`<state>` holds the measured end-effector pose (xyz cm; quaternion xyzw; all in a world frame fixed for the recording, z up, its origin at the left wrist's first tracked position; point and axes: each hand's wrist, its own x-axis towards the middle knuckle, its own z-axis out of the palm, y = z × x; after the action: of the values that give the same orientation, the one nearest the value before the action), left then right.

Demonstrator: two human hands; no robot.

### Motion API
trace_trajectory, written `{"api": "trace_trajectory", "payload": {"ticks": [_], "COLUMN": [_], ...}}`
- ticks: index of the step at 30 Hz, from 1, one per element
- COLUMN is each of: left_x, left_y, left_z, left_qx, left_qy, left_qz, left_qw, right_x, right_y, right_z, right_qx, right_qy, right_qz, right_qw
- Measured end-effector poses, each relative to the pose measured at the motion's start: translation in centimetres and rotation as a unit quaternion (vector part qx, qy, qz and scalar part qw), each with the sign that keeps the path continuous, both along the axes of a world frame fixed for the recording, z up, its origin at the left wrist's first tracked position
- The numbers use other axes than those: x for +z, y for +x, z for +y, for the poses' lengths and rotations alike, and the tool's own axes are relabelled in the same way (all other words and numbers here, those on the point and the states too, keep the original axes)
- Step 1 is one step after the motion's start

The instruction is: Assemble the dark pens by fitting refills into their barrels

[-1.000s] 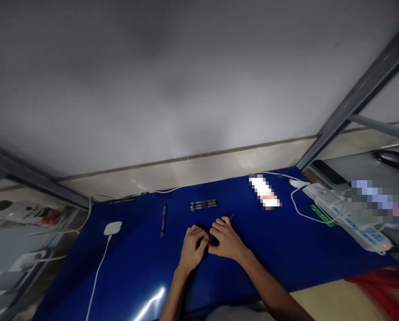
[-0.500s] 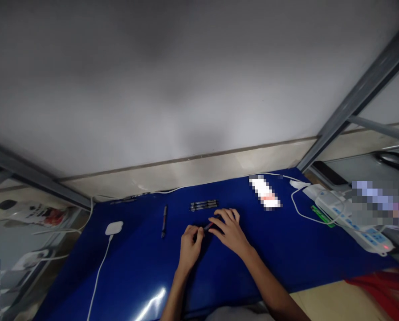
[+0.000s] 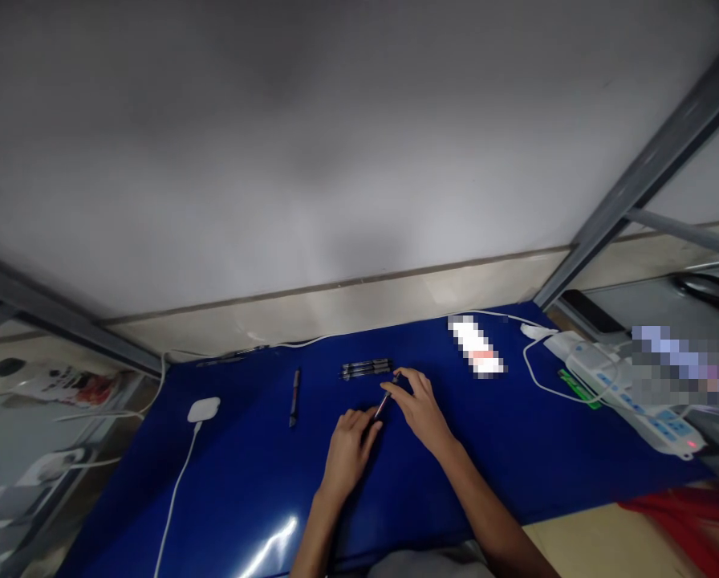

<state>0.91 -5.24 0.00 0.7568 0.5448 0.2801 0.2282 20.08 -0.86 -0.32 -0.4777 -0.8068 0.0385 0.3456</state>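
Observation:
Over the blue tabletop (image 3: 239,474), a dark, slim pen (image 3: 382,405) slants between my two hands. My left hand (image 3: 348,449) is closed around its lower end. The upper end sits in the pinch of my right hand (image 3: 418,408), thumb and fingertips against it. Just beyond the hands, several dark pens (image 3: 365,368) lie side by side in a small row. Another single pen (image 3: 295,397) rests apart from them, farther left, pointing away from me.
A white earbud case (image 3: 204,409) with a cable lies at the left. Toward the back right is a blurred bright phone-like object (image 3: 476,347). A white power strip (image 3: 630,397) with cords and a green packet (image 3: 579,388) occupy the right side. Metal frame posts (image 3: 642,177) flank the table.
The pen between my hands has turned steeper and shows more of its length. My right hand has drawn its fingers in to pinch its upper end; my left fingers have shifted at the lower end.

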Motion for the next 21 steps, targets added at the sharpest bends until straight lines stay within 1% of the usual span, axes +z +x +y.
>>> {"api": "trace_trajectory", "payload": {"ticks": [2, 4, 6, 8, 11, 14, 18, 21], "left_x": [0.3, 0.7, 1.0, 1.0, 0.6, 0.1, -0.2, -0.5], "left_y": [0.2, 0.3, 0.2, -0.3, -1.8, -3.7, -5.7, -6.2], "left_z": [-0.2, -0.3, -0.2, -0.2, -0.2, -0.2, 0.3, 0.9], "left_qx": [-0.009, -0.006, 0.006, 0.031, 0.090, 0.173, 0.294, 0.337], "left_qy": [-0.004, -0.022, -0.037, -0.034, -0.006, 0.029, 0.080, 0.104], "left_qz": [0.023, 0.026, 0.024, 0.029, 0.047, 0.079, 0.153, 0.203], "left_qw": [1.000, 0.999, 0.999, 0.999, 0.995, 0.981, 0.940, 0.914], "right_x": [0.1, 0.2, 0.4, 0.6, 0.9, 1.1, 1.0, 0.9], "right_y": [-0.2, -0.4, -0.5, -0.7, -0.7, -0.7, -0.7, -0.8], "right_z": [0.0, -0.1, -0.3, -0.4, -0.6, -0.6, -0.6, -0.6], "right_qx": [0.016, 0.028, 0.035, 0.037, 0.026, 0.011, 0.003, 0.005], "right_qy": [-0.015, -0.024, -0.029, -0.033, -0.046, -0.061, -0.065, -0.065], "right_qz": [-0.020, -0.029, -0.031, -0.033, -0.034, -0.029, -0.019, -0.013], "right_qw": [1.000, 0.999, 0.998, 0.998, 0.998, 0.998, 0.998, 0.998]}}
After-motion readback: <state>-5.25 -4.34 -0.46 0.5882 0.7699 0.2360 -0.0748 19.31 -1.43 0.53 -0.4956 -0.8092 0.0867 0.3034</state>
